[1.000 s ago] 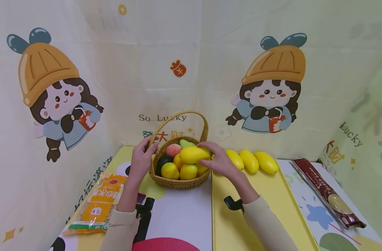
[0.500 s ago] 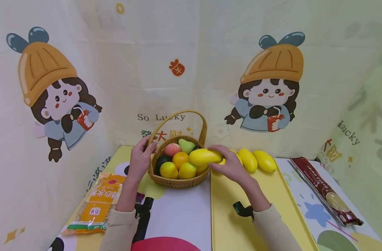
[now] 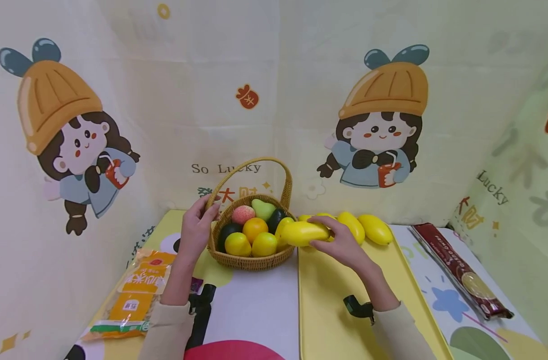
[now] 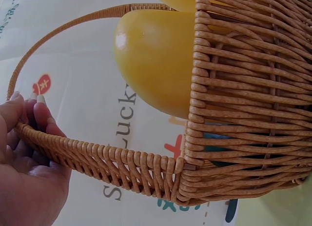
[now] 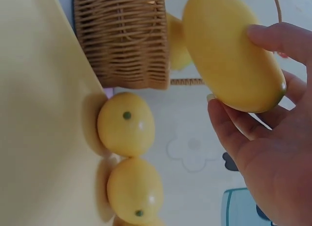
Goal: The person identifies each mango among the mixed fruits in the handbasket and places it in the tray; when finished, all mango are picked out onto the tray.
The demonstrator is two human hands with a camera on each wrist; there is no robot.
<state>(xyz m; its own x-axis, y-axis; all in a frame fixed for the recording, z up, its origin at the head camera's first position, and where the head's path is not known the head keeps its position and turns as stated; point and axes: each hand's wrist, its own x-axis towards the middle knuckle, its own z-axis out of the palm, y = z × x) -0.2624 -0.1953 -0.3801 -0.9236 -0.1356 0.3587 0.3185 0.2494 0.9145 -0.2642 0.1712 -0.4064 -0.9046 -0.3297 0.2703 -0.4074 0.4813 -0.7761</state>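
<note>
A yellow mango (image 3: pixel 304 233) is held in my right hand (image 3: pixel 343 245), past the basket's right rim and above the tray's left edge. In the right wrist view, thumb and fingers grip the mango (image 5: pixel 234 52) from opposite sides. My left hand (image 3: pixel 195 232) holds the handle of the wicker basket (image 3: pixel 251 262) on its left side; the left wrist view shows the fingers curled round the handle (image 4: pixel 97 155). Inside the basket are an orange (image 3: pixel 255 230), a green pear (image 3: pixel 263 209), a pinkish-red fruit (image 3: pixel 243 214), dark fruits and several yellow fruits.
Several yellow mangoes (image 3: pixel 375 230) lie in a row at the back of the yellow tray (image 3: pixel 341 320). An orange food bag (image 3: pixel 131 295) lies at left, a dark red spaghetti packet (image 3: pixel 460 270) at right. A printed cloth (image 3: pixel 292 100) stands behind.
My right hand has carried the mango rightward from above the basket to the tray's edge, uncovering the orange and a dark fruit. My left hand stays at the handle.
</note>
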